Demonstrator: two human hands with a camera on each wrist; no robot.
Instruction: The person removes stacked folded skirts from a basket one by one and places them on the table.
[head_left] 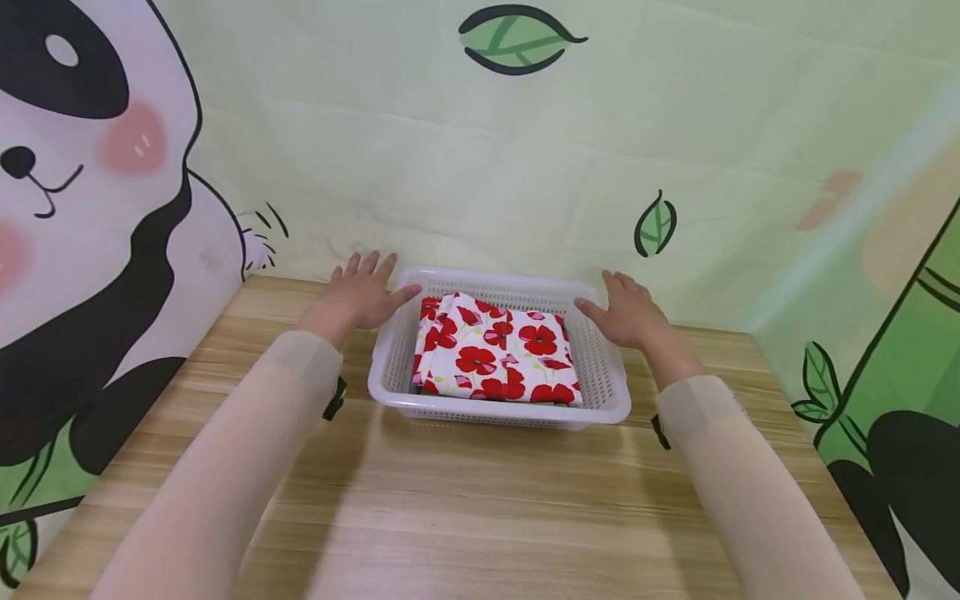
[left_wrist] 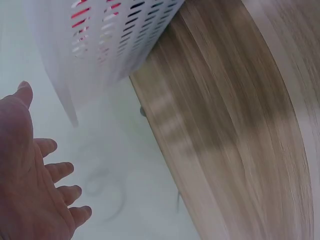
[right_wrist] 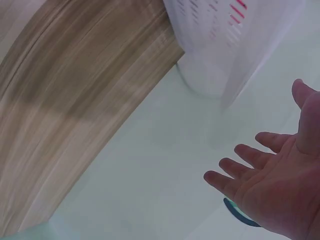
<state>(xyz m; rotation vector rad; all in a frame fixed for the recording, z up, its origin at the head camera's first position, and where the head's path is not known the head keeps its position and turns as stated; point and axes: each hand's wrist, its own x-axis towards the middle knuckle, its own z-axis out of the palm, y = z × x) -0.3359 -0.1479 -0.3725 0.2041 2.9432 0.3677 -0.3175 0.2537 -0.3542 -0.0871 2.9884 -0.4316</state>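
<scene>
Dial reference: basket at centre, 12 o'clock toward the wall, 6 o'clock toward the person. Nearest, two pale sleeves, the left sleeve point(head_left: 210, 467) and the right sleeve point(head_left: 750, 475), extend inward from 7 and 5 o'clock, each with a small black fitting point(head_left: 335, 400) at the cuff. Beneath them lies the wood-grain table point(head_left: 480, 500). The white perforated basket point(head_left: 498, 410) sits upright near the table's far edge, long side toward the person. Inside it, the folded cloth point(head_left: 498, 350), white with red flowers, lies flat. The left hand point(head_left: 356, 298) is at 10 o'clock, just beside the basket: fingers extended and spread, thumb pointing inward, grasp empty. The right hand point(head_left: 626, 315) mirrors it at 2 o'clock, fingers extended, thumb inward, likewise gripping nothing. From either wrist, I see a gap between hand and basket wall. Farthest stands the pale green backdrop point(head_left: 420, 167): printed panda point(head_left: 97, 275) at 10 o'clock, large leaf point(head_left: 517, 42) at 12, small leaf point(head_left: 656, 225) between 1 and 2.
</scene>
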